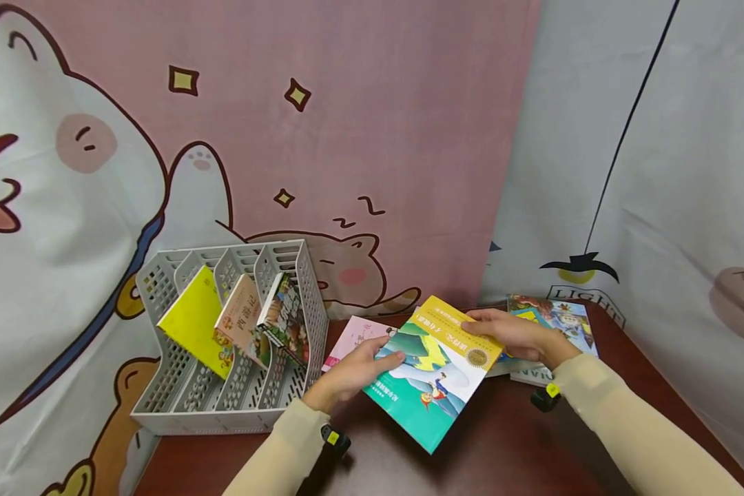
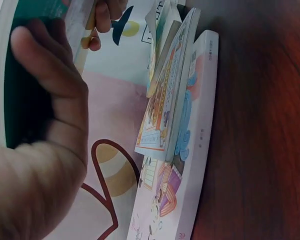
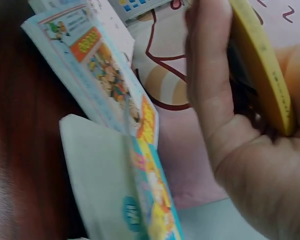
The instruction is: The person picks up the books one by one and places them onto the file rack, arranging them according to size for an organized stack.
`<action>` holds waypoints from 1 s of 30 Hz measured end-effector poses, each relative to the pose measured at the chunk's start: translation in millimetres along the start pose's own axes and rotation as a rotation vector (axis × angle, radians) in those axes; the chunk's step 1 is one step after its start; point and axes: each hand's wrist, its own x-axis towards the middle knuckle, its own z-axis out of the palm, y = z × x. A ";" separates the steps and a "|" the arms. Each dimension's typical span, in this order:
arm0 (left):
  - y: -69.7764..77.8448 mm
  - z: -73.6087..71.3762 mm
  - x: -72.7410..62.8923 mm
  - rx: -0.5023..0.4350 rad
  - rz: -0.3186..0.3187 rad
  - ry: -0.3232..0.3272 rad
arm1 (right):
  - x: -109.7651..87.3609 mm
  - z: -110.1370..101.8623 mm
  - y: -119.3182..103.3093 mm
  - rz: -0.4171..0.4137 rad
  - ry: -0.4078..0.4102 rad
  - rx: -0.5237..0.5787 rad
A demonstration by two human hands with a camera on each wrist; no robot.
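Both hands pinch the book with the yellow-and-green cover point(image 1: 437, 386): the left hand point(image 1: 355, 368) at its left edge, the right hand point(image 1: 514, 334) at its upper right, thumbs over the front. It is held tilted above the table point(image 1: 397, 475), to the right of the grey rack point(image 1: 235, 419); two opposite holds probably keep it steady and its cover facing the person. Beyond it, nearer the rack, lies a pink book point(image 1: 355, 337); farther right of the rack, illustrated books point(image 1: 576, 324) overlap. Inside the rack lean a bright yellow book point(image 1: 193, 315), a peach book point(image 1: 243, 318) and a dark-covered book point(image 1: 293, 320), apparently kept apart by its dividers. The left wrist view shows what the head view hides: a blue-edged comic point(image 2: 159, 115) lying on the pink book, and the held book's dark green back. The right wrist view alone shows its yellow spine point(image 3: 265, 70).
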 end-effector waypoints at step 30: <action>18.6 -7.3 2.4 -0.166 0.032 0.490 | -19.8 52.0 17.0 -0.198 0.424 0.205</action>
